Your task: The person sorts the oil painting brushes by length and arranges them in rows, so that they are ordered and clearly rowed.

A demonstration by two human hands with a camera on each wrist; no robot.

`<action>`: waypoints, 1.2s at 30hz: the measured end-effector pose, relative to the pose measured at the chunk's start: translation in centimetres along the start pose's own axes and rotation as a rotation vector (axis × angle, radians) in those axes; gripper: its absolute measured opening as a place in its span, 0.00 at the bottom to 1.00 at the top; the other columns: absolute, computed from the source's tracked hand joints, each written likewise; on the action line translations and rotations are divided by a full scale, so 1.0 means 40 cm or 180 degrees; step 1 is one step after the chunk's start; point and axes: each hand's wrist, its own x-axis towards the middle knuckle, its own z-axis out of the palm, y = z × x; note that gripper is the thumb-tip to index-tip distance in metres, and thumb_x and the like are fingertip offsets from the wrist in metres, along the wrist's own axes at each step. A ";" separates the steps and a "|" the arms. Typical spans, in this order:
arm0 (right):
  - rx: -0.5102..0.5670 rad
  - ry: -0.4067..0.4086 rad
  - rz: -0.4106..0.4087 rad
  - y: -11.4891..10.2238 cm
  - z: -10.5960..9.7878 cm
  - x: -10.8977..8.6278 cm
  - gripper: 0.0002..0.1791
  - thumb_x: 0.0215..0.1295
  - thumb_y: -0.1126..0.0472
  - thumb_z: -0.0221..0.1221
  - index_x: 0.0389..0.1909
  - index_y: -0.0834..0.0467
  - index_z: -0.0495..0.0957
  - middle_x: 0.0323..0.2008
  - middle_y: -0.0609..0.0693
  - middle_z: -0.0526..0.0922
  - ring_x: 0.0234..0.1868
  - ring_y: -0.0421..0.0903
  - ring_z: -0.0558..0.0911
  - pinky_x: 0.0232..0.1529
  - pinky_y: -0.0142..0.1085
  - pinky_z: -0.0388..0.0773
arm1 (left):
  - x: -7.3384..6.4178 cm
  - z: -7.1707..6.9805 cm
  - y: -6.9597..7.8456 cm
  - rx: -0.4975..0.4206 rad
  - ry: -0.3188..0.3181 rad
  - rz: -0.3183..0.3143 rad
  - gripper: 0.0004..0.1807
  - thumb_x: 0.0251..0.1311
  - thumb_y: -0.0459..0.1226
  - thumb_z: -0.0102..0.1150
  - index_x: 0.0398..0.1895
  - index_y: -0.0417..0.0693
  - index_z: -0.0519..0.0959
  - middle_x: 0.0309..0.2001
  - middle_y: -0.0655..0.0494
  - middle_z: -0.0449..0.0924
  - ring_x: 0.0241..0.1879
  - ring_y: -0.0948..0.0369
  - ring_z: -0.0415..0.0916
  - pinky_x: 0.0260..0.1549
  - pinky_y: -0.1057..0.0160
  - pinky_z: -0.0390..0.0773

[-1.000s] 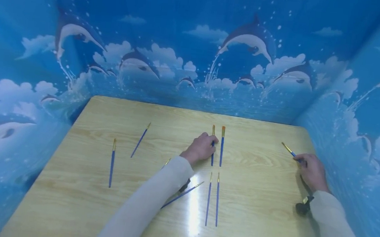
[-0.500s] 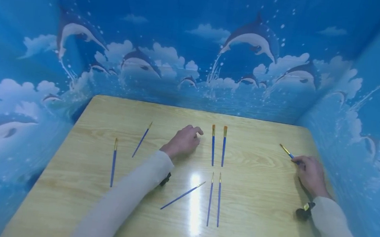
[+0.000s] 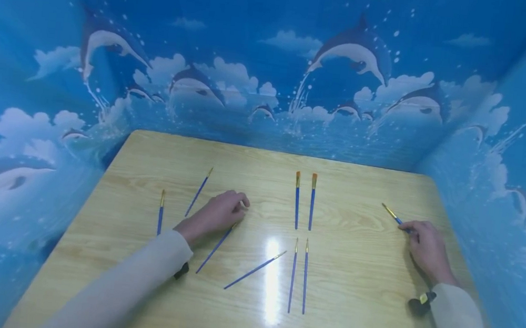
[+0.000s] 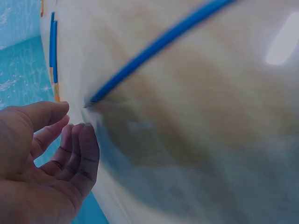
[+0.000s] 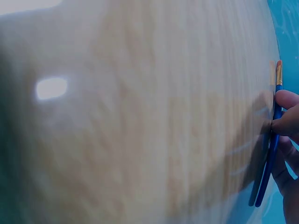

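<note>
My left hand (image 3: 220,212) hovers over the left-middle of the table, fingers loosely bent and holding nothing. Just below its fingertips lies a slanted blue-handled paintbrush (image 3: 214,250). In the left wrist view, a blue handle (image 4: 159,44) ends near the fingertips, with a gap between. At the right side, my right hand (image 3: 428,251) pinches another paintbrush (image 3: 390,212) by its blue handle, the bristles pointing to the far left. The right wrist view shows that brush (image 5: 268,168) between thumb and fingers, close to the tabletop.
Two flat brushes (image 3: 312,203) lie side by side at the back, with two thin brushes (image 3: 305,279) in front of them. A slanted brush (image 3: 255,270) lies left of these. Two more brushes (image 3: 198,193) (image 3: 160,217) are farther left. Dolphin-print walls (image 3: 271,80) enclose the wooden table (image 3: 352,278).
My left hand has let go of the left flat brush and moved left and nearer, uncovering a slanted brush. The right hand keeps its brush and has shifted slightly nearer.
</note>
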 end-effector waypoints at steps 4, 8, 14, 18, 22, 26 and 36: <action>0.0023 -0.0075 0.0046 -0.016 0.002 -0.011 0.20 0.66 0.79 0.53 0.54 0.68 0.85 0.51 0.73 0.81 0.54 0.70 0.78 0.53 0.69 0.74 | -0.056 0.006 -0.032 0.0018 -0.0050 -0.0007 0.16 0.73 0.36 0.66 0.61 0.53 0.83 0.50 0.56 0.83 0.49 0.59 0.81 0.55 0.56 0.86; 0.0022 -0.0089 0.0095 -0.030 0.006 -0.020 0.19 0.68 0.78 0.53 0.54 0.67 0.85 0.51 0.71 0.82 0.54 0.69 0.78 0.53 0.68 0.76 | -0.108 0.012 -0.053 0.0034 -0.0116 -0.0037 0.16 0.71 0.38 0.68 0.60 0.55 0.84 0.49 0.58 0.83 0.49 0.60 0.80 0.55 0.55 0.85; 0.0047 -0.0089 0.0137 -0.047 0.010 -0.035 0.18 0.69 0.78 0.55 0.55 0.67 0.85 0.50 0.70 0.81 0.51 0.66 0.79 0.50 0.64 0.78 | -0.168 0.025 -0.075 0.0102 -0.0131 0.0068 0.18 0.70 0.38 0.71 0.62 0.54 0.83 0.47 0.60 0.80 0.45 0.63 0.77 0.50 0.57 0.84; 0.0057 -0.0075 0.0128 -0.055 0.012 -0.046 0.18 0.68 0.78 0.55 0.55 0.66 0.85 0.50 0.69 0.81 0.49 0.64 0.80 0.46 0.59 0.79 | -0.190 0.029 -0.086 0.0074 -0.0076 0.0169 0.19 0.71 0.36 0.70 0.63 0.54 0.82 0.47 0.60 0.80 0.45 0.64 0.77 0.49 0.58 0.83; 0.0059 -0.0095 0.0152 -0.062 0.016 -0.052 0.18 0.69 0.77 0.55 0.56 0.66 0.85 0.53 0.70 0.81 0.51 0.66 0.80 0.48 0.62 0.80 | -0.202 0.030 -0.092 0.0040 -0.0011 0.0176 0.19 0.72 0.34 0.67 0.64 0.56 0.83 0.49 0.61 0.81 0.49 0.63 0.80 0.53 0.56 0.85; 0.0098 -0.0121 0.0235 -0.070 0.020 -0.053 0.18 0.70 0.76 0.54 0.57 0.66 0.85 0.54 0.70 0.80 0.51 0.66 0.80 0.49 0.63 0.80 | -0.206 0.031 -0.097 0.0031 0.0044 0.0203 0.20 0.71 0.31 0.66 0.63 0.56 0.83 0.49 0.60 0.83 0.52 0.60 0.82 0.57 0.53 0.87; 0.0105 -0.0116 0.0450 -0.077 0.023 -0.056 0.20 0.69 0.76 0.55 0.58 0.66 0.83 0.55 0.70 0.78 0.51 0.65 0.79 0.51 0.63 0.79 | -0.202 0.023 -0.099 0.0256 0.0075 0.0239 0.18 0.71 0.30 0.66 0.60 0.56 0.85 0.45 0.63 0.83 0.46 0.66 0.80 0.52 0.58 0.86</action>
